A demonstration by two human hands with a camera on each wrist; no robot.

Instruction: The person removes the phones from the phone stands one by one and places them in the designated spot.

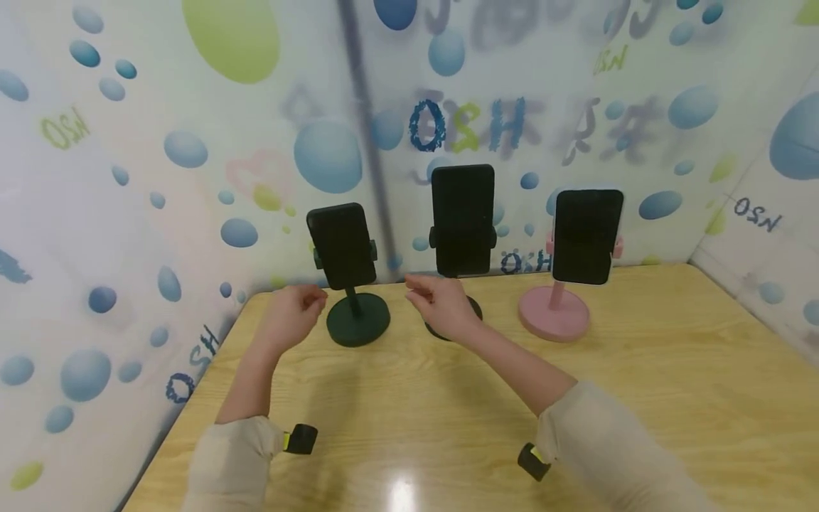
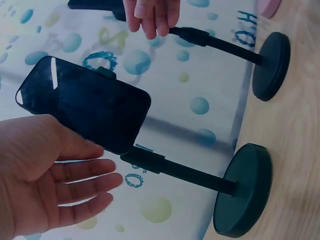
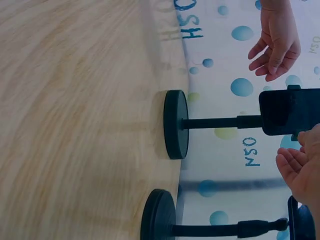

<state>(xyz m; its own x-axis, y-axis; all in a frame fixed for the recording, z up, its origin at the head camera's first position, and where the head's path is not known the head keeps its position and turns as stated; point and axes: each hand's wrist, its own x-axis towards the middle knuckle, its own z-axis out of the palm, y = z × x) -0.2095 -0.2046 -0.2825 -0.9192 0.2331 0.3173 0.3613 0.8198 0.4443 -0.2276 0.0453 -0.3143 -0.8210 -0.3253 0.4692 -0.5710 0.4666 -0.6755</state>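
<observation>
Both hands hang over the table (image 1: 640, 398) near its far edge, and neither one holds anything. The left hand (image 1: 291, 311) has relaxed, loosely curved fingers just beside the green stand (image 1: 357, 318), and the left wrist view shows the palm open right next to the phone (image 1: 342, 244) clipped in it, not touching. The right hand (image 1: 441, 304) floats loose and apart in front of the black stand's base (image 1: 475, 310), between the green stand and the pink stand (image 1: 554, 311). All three stands line up along the far edge, each with a dark phone upright.
</observation>
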